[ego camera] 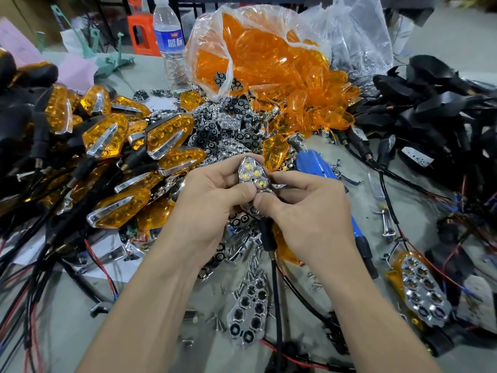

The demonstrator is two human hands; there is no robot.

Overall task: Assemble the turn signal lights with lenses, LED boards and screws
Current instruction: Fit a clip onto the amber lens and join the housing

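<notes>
Both hands hold one turn signal unit (252, 175) at the middle of the view, its chrome reflector with yellow LEDs facing up. My left hand (212, 205) grips its left side, thumb on the lower face. My right hand (304, 208) pinches its right side and lower end. A black stalk with a cable (269, 238) hangs down from the unit between my wrists. A loose orange lens (275, 152) lies just above my right hand. Small screws (252, 267) are scattered under my hands.
Finished lights with orange lenses (115, 141) are piled at the left. A plastic bag of orange lenses (258, 57) stands behind, black housings (435, 109) at the right. A blue electric screwdriver (322, 170) lies right of my hands. A chrome reflector (248, 313) lies near the front, a water bottle (170, 41) behind.
</notes>
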